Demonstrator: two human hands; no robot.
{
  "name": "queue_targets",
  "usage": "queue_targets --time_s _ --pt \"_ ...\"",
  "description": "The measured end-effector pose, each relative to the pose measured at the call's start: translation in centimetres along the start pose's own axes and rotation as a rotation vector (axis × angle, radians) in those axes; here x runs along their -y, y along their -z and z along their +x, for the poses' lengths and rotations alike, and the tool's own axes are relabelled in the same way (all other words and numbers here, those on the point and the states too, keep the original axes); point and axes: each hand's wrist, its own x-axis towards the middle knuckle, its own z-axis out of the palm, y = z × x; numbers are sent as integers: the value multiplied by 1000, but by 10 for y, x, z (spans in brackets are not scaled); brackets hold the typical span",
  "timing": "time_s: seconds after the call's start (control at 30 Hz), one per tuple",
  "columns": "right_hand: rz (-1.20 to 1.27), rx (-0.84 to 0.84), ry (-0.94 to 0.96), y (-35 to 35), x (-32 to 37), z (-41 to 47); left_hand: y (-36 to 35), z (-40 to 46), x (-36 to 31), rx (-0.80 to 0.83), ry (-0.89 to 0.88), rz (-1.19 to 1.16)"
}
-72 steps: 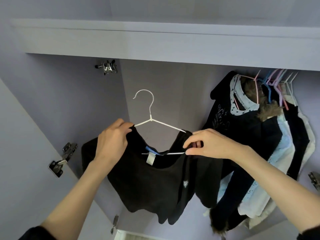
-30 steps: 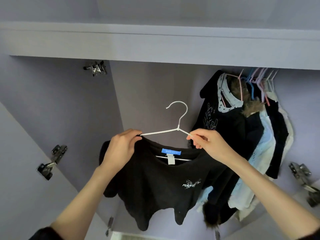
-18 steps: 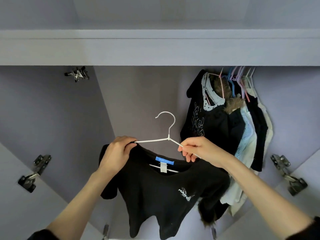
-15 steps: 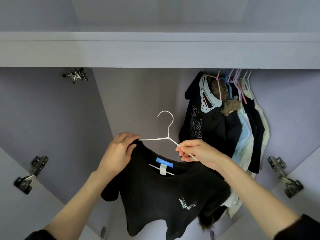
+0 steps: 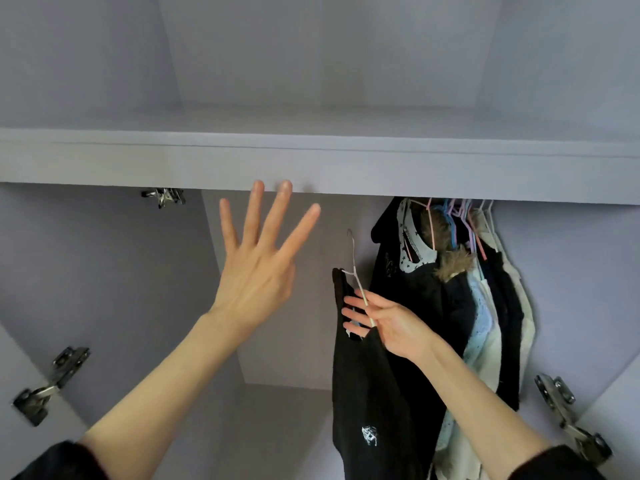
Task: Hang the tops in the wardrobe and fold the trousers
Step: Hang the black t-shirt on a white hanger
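Wardrobe (image 5: 104,271): lilac inside, doors swung open, a metal hinge (image 5: 45,386) at 8 o'clock and another (image 5: 568,414) at 4 o'clock.
Right hand (image 5: 388,323): near centre toward 4 o'clock, palm up, fingers loosely curled, pinching the arm of a white wire hanger (image 5: 356,278).
Black top (image 5: 367,393): hangs edge-on from that hanger, small white print low on it, at 5 o'clock, just left of the hung clothes.
Left hand (image 5: 256,271): centre, raised, fingers straight and spread, holding nothing.
Hung clothes (image 5: 467,306): at 3 o'clock, dark and pale garments on pink and blue hangers.
Shelf (image 5: 311,168): runs across above, at 12 o'clock.
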Motion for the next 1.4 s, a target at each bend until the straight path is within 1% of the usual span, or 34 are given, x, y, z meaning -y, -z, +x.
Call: queue_targets --time_s 0.1,0.27,0.47,0.57,0.73,0.93,1.1,1.23,1.4 --pt "31 1 61 7 14 1 -5 17 4 18 44 55" --pt "75 -73 204 11 43 4 -9 27 10 14 13 64" --pt "72 -142 319 13 69 17 -12 27 12 3 2 57" --pt "66 -150 367 13 80 20 -15 27 11 -8 7 61" --pt "55 -186 374 9 96 30 -17 27 10 -4 18 81" --pt "6 -321 358 12 100 41 -16 24 11 27 36 90" --pt "-102 -479 399 8 97 33 -12 22 -1 57 94 45" --pt "-316 -531 409 15 85 -1 -13 1 -21 102 93 -75" --pt "-667 -620 375 20 51 -74 -18 -37 -58 329 67 -405"
